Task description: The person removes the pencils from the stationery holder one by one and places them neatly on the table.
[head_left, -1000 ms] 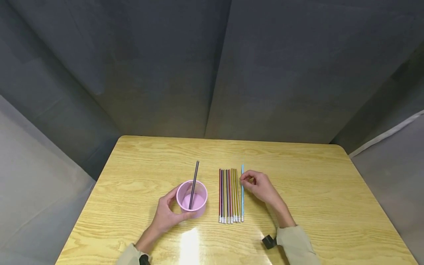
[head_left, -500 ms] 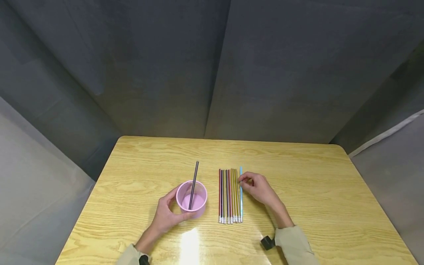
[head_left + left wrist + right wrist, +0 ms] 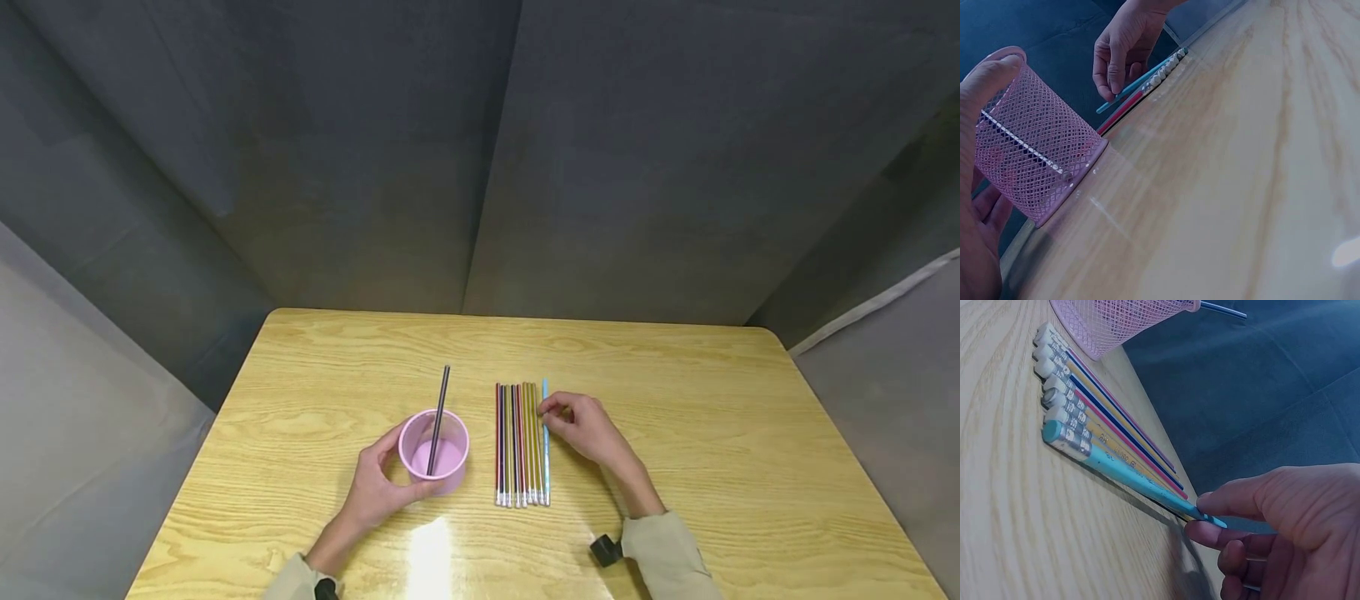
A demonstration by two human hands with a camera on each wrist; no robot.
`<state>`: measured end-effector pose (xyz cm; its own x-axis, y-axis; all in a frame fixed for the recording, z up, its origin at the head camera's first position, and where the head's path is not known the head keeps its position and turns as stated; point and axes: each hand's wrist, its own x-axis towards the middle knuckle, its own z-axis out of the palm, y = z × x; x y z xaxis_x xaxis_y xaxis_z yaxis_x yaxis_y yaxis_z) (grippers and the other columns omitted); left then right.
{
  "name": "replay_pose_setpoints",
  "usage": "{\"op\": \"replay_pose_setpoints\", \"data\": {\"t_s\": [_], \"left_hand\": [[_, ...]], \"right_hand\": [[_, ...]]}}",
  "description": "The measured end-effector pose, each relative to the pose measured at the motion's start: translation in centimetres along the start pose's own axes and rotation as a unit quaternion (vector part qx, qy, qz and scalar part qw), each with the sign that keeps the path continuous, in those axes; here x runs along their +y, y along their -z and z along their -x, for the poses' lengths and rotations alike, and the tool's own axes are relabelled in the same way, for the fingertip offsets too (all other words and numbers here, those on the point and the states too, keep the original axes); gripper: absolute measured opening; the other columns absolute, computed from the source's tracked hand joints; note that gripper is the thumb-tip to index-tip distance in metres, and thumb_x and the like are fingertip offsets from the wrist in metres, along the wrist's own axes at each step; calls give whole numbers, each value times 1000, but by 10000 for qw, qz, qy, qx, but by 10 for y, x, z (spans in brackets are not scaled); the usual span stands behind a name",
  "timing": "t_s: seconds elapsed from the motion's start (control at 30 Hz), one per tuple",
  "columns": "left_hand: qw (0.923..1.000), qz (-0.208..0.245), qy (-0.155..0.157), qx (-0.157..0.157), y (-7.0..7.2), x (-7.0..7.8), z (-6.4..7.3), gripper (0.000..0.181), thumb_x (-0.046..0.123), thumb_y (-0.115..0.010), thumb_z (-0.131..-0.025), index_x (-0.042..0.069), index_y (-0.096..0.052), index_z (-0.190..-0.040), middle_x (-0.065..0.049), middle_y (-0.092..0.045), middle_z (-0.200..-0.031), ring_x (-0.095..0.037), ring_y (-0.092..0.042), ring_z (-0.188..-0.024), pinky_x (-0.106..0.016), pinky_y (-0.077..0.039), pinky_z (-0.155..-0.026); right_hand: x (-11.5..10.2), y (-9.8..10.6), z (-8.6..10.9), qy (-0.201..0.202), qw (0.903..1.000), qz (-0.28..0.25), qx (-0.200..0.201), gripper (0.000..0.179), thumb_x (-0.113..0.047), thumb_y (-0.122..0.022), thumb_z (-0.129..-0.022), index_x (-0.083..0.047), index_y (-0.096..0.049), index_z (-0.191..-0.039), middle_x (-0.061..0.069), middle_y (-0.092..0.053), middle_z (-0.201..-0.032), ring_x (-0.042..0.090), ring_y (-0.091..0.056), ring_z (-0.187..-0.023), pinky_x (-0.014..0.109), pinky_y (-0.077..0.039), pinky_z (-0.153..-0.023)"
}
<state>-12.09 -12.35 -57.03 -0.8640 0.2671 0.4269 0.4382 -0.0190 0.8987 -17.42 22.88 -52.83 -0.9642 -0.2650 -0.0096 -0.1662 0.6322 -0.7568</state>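
Note:
My left hand grips the side of a pink mesh pencil cup, thumb at the front and fingers behind. One dark pencil leans inside the cup, its upper end sticking out past the rim. Between thumb and fingertips, my right hand pinches a light blue pencil near its far end. That pencil lies at the right side of a row of pencils in red, dark blue and yellow. White erasers line up at the row's near end, while the blue pencil's eraser is turquoise.
The wooden table carries everything. Dark grey curtains hang behind its far edge, with lighter cloth at the left. A black wrist camera sits by the right sleeve.
The right hand has shifted slightly left and toward me with the light blue pencil, bringing it closer to the row. The left hand and pencil cup have stayed in place.

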Motion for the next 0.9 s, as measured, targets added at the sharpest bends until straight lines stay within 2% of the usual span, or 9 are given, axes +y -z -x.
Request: {"op": "replay_pose_setpoints", "data": {"t_s": [0.2,0.33,0.5,0.6,0.73,0.83,0.9], "left_hand": [[10000,33,53,-25,1,0,1,91,-2,-95,-68,-1,-52,-149,-23,-60,-145,-41,-57,-133,-32,-41,-120],[10000,10,85,-14,0,0,1,91,-1,-95,-68,-1,-53,-148,-23,-61,-145,-42,-57,-133,-31,-41,-120],[10000,69,22,-23,0,0,1,92,-2,-95,-67,-2,-52,-149,-25,-60,-145,-41,-56,-134,-30,-40,-121],[10000,88,-5,-24,0,-1,0,91,-3,-94,-68,-3,-52,-149,-25,-60,-145,-41,-56,-134,-31,-40,-121],[9999,113,113,-53,0,1,0,91,-1,-94,-69,-2,-52,-149,-22,-60,-146,-42,-55,-135,-32,-41,-120],[9996,159,211,-84,1,1,0,90,0,-94,-70,-1,-52,-149,-20,-59,-148,-43,-55,-135,-33,-42,-120],[9995,176,239,-96,1,2,0,90,0,-94,-70,0,-52,-149,-19,-59,-148,-43,-54,-136,-33,-42,-120]], "right_hand": [[-2,1,1,-52,10000,19,-30,13,-4,-68,-99,-5,-76,-110,6,-75,-103,19,-57,-77,23,-49,-65],[-2,3,1,-71,10000,-34,-38,15,-5,-67,-100,-5,-75,-113,5,-74,-101,19,-54,-75,23,-46,-62],[-3,5,1,1,9999,-131,23,20,-8,-68,-100,-5,-73,-119,5,-73,-101,13,-47,-62,23,-41,-52],[-3,6,2,50,9998,-177,74,25,-11,-68,-101,-6,-72,-125,4,-67,-84,9,-40,-54,22,-37,-47],[-5,6,2,223,9994,-211,136,28,-13,-68,-102,-7,-71,-129,-1,-45,-61,5,-33,-50,21,-33,-45],[-8,5,2,425,9986,-300,135,28,-12,-69,-101,-6,-71,-129,-4,-42,-60,5,-34,-51,20,-33,-46],[-11,4,2,583,9975,-388,114,29,-11,-69,-101,-6,-71,-129,-2,-45,-63,4,-35,-52,19,-34,-46]]}}
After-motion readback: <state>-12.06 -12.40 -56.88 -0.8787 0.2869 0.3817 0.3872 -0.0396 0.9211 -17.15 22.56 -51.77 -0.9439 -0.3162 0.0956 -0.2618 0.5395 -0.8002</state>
